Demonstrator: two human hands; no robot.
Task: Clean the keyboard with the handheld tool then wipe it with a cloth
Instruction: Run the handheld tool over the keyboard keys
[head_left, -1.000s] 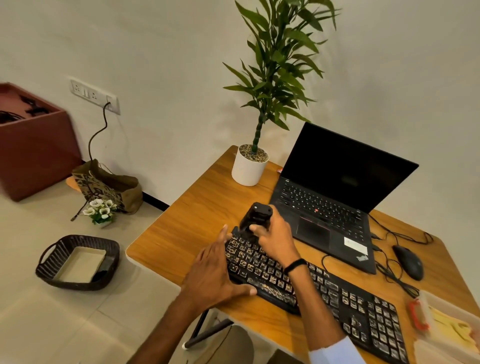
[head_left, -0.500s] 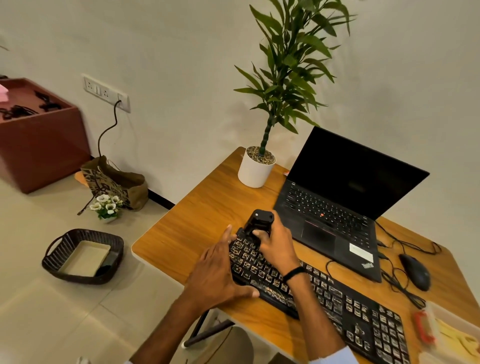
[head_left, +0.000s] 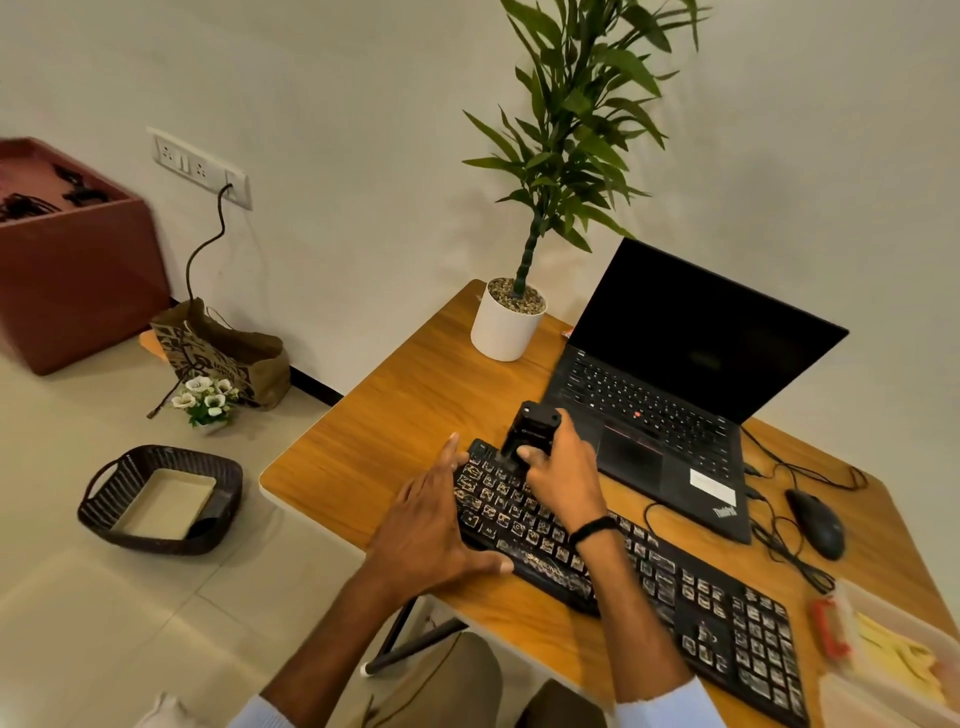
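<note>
We have slid our right hand (head_left: 563, 470) and its small black handheld tool (head_left: 531, 432) slightly farther along the black keyboard (head_left: 675, 587), toward its left end.

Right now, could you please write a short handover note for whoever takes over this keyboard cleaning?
Right hand: gripping the black handheld tool, its tip on the far-left keys of the keyboard.
Left hand: open, flat, bracing the keyboard's left end on the desk.
Done: cleaning is under way at the left end; how much is covered is unclear.
Left: remaining keys, then the wipe. No cloth clearly visible.
</note>
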